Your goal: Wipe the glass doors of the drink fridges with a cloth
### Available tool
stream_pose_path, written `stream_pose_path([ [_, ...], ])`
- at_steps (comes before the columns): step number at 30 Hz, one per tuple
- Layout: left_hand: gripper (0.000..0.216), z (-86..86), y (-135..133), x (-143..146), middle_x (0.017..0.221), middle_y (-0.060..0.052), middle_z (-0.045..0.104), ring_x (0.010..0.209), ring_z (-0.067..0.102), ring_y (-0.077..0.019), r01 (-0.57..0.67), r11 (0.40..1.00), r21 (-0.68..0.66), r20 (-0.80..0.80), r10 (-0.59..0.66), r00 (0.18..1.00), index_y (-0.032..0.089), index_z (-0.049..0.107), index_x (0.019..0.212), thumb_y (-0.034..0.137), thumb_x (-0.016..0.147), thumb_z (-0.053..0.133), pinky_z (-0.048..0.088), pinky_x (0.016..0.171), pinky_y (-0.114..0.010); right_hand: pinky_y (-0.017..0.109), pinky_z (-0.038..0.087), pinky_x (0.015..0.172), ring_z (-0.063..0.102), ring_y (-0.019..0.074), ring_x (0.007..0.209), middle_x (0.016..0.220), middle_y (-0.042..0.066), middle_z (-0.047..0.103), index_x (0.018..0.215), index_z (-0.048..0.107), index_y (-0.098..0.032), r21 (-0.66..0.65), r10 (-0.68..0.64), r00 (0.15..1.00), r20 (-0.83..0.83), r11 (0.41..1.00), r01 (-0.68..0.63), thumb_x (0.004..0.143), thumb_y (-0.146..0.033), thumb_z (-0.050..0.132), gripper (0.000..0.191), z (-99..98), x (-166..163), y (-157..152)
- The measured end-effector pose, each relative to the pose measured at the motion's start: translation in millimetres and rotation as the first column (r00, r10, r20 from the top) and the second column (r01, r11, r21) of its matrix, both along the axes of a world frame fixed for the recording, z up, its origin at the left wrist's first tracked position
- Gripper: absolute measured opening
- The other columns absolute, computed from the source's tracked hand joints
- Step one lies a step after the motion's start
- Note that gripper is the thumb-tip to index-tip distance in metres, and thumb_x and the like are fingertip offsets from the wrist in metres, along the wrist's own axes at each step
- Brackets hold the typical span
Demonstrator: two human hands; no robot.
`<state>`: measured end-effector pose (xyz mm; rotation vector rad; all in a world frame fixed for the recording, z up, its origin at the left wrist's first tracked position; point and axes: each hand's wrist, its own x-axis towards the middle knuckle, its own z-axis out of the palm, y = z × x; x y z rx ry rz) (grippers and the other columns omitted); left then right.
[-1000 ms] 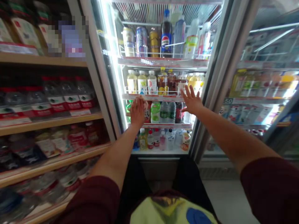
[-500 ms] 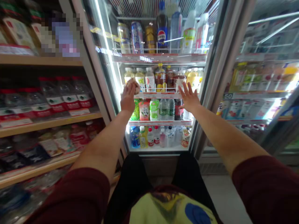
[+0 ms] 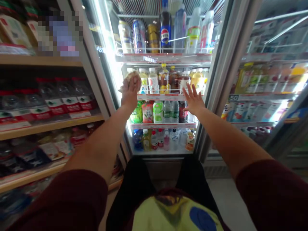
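Note:
A drinks fridge with a glass door [image 3: 223,48] stands before me. Against the left part of the glass my left hand [image 3: 130,95] presses a crumpled, pale cloth [image 3: 133,77], its fingers laid over it. My right hand [image 3: 193,103] is on the right part of the glass, fingers spread, with nothing in it. Behind the pane, a row of juice and tea bottles [image 3: 164,76] sits level with both hands. Green, red and clear bottles [image 3: 148,112] line the shelf below, partly hidden by my left wrist.
On the left, wooden shelves [image 3: 48,123] carry red-capped bottles [image 3: 64,93] and packets. Another glass-fronted fridge [image 3: 260,70] adjoins on the right. Inside the middle fridge, cans and a cola bottle [image 3: 165,29] occupy the top shelf. My knees [image 3: 137,173] are close to the fridge base.
My left hand has slid a little to the left on the glass, and more of the cloth now shows around its fingers. My right hand stays in about the same place.

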<state>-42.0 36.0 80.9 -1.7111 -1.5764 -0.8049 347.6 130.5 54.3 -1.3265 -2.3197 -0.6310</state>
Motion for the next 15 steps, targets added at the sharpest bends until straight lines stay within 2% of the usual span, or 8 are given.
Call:
stream_pose_path([
  [3, 0.082, -50.0, -7, 16, 0.186, -0.021, 0.032, 0.176, 0.007, -0.0438, 0.029, 0.998, -0.063, -0.058, -0.033, 0.998, 0.016, 0.042, 0.178, 0.009, 0.096, 0.049, 0.012, 0.141, -0.078, 0.075, 0.012, 0.14, -0.013, 0.0458, 0.176, 0.191, 0.009, -0.019, 0.184, -0.01, -0.025, 0.008, 0.019, 1.0, -0.02, 1.0, -0.019, 0.095, -0.049, 0.085, 0.134, -2.0, -1, 0],
  [5, 0.082, -64.0, -12, 16, 0.185, -0.02, 0.036, 0.176, 0.01, -0.0431, 0.042, 0.993, -0.108, -0.106, -0.053, 0.993, 0.02, 0.044, 0.177, 0.007, 0.096, 0.049, 0.016, 0.14, -0.078, 0.074, 0.013, 0.14, -0.012, 0.0463, 0.177, 0.191, 0.01, -0.017, 0.185, -0.008, -0.024, 0.006, 0.023, 1.0, -0.017, 1.0, -0.023, 0.094, -0.049, 0.086, 0.133, -3.0, 0, 1],
  [6, 0.081, -60.0, -14, 13, 0.184, -0.019, 0.038, 0.177, 0.012, -0.0416, 0.042, 0.992, -0.122, -0.125, -0.058, 0.99, 0.021, 0.046, 0.176, 0.007, 0.097, 0.048, 0.018, 0.141, -0.076, 0.074, 0.014, 0.14, -0.011, 0.0466, 0.177, 0.192, 0.01, -0.016, 0.185, -0.007, -0.024, 0.004, 0.027, 1.0, -0.016, 1.0, -0.027, 0.094, -0.049, 0.086, 0.132, -3.3, 1, 2],
  [7, 0.079, -49.1, -16, 8, 0.185, -0.017, 0.038, 0.177, 0.012, -0.04, 0.035, 0.992, -0.122, -0.13, -0.051, 0.99, 0.022, 0.048, 0.175, 0.007, 0.098, 0.047, 0.019, 0.142, -0.073, 0.074, 0.014, 0.14, -0.011, 0.047, 0.177, 0.192, 0.01, -0.016, 0.185, -0.007, -0.025, 0.003, 0.035, 0.999, -0.019, 0.999, -0.035, 0.095, -0.05, 0.086, 0.132, -3.5, 2, 2],
  [10, 0.074, 3.5, -18, -9, 0.189, -0.015, 0.03, 0.178, 0.008, -0.0378, -0.027, 0.998, -0.05, -0.061, 0.024, 0.998, 0.017, 0.044, 0.177, 0.008, 0.103, 0.041, 0.019, 0.144, -0.069, 0.078, 0.012, 0.139, -0.012, 0.0479, 0.176, 0.192, 0.009, -0.017, 0.184, -0.013, -0.026, -0.003, 0.06, 0.997, -0.042, 0.998, -0.06, 0.096, -0.055, 0.084, 0.135, -3.7, 3, 4],
  [12, 0.075, 27.1, -18, -13, 0.191, -0.018, 0.021, 0.179, 0.007, -0.0378, -0.061, 0.998, -0.01, -0.018, 0.061, 0.998, 0.012, 0.035, 0.18, 0.008, 0.105, 0.039, 0.017, 0.144, -0.068, 0.078, 0.012, 0.139, -0.013, 0.0476, 0.176, 0.192, 0.009, -0.018, 0.184, -0.015, -0.026, -0.008, 0.067, 0.996, -0.051, 0.998, -0.067, 0.097, -0.055, 0.083, 0.134, -3.9, 3, 3],
  [13, 0.076, 29.1, -19, -10, 0.191, -0.02, 0.018, 0.179, 0.007, -0.0382, -0.069, 0.998, -0.014, -0.017, 0.068, 0.998, 0.009, 0.032, 0.18, 0.007, 0.105, 0.041, 0.016, 0.144, -0.068, 0.078, 0.012, 0.139, -0.013, 0.0475, 0.176, 0.192, 0.01, -0.018, 0.184, -0.014, -0.026, -0.011, 0.065, 0.997, -0.051, 0.998, -0.066, 0.097, -0.054, 0.082, 0.133, -4.1, 3, 2],
  [15, 0.078, 12.7, -21, 2, 0.19, -0.023, 0.018, 0.178, 0.007, -0.0399, -0.074, 0.995, -0.067, -0.043, 0.071, 0.997, 0.006, 0.034, 0.179, 0.003, 0.102, 0.045, 0.015, 0.144, -0.068, 0.076, 0.013, 0.14, -0.012, 0.0475, 0.176, 0.192, 0.011, -0.017, 0.184, -0.012, -0.024, -0.011, 0.055, 0.997, -0.049, 0.998, -0.056, 0.098, -0.052, 0.082, 0.131, -4.9, 2, 1],
])
